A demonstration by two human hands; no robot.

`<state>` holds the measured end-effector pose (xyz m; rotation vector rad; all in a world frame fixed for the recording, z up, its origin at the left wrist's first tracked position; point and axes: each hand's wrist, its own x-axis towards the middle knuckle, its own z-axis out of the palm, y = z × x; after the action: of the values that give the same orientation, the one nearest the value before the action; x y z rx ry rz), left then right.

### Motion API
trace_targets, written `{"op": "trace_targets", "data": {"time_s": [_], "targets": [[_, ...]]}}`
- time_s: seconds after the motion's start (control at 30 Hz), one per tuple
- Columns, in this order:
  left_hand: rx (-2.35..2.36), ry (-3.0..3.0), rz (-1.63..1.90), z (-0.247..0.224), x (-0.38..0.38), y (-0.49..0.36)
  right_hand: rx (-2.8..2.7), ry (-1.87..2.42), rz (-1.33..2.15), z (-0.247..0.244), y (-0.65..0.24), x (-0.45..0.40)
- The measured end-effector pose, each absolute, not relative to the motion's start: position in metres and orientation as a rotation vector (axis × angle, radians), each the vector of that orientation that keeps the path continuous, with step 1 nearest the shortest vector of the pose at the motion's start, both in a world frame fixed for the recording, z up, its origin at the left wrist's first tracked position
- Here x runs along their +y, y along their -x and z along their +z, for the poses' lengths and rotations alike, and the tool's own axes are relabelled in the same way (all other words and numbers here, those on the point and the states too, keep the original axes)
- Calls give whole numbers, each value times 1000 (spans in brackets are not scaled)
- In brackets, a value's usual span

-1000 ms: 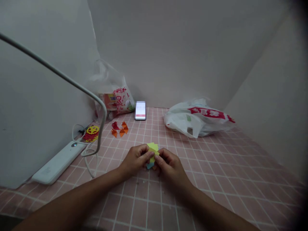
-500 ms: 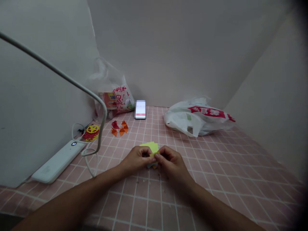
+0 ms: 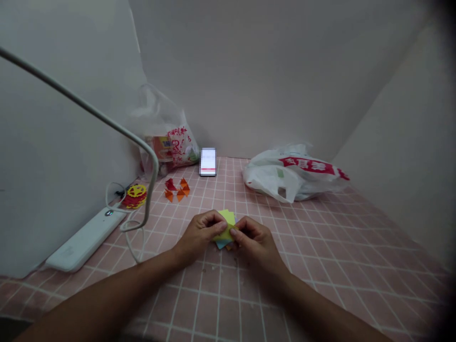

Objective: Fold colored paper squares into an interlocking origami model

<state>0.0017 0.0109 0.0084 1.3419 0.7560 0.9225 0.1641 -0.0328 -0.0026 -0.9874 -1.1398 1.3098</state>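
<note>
Between my two hands is a small yellow sheet of paper. My left hand pinches its left side between thumb and fingers. At the right edge, my right hand grips the same sheet, thumb on top. Under and behind it lie more coloured papers, with yellow, blue and orange edges showing; the rest of them is hidden by my hands. Several small folded orange and red paper pieces sit on the tiled-pattern surface, beyond my left hand.
At the back stand a phone with a lit screen and a filled plastic bag. Another white bag lies back right. On the left are a white power bank, yellow and red cut-outs and a bent grey stalk.
My left hand has shifted slightly up and left, its thumb now away from my right thumb. More of the yellow sheet and the blue paper under it shows.
</note>
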Motion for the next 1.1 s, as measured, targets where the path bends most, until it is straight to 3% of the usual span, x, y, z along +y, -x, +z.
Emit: {"op": "trace_targets", "data": {"time_s": [1.1], "targets": [[833,-1851,613,16,11,0,-1193,1143,1315,-2,-166,-30]]}}
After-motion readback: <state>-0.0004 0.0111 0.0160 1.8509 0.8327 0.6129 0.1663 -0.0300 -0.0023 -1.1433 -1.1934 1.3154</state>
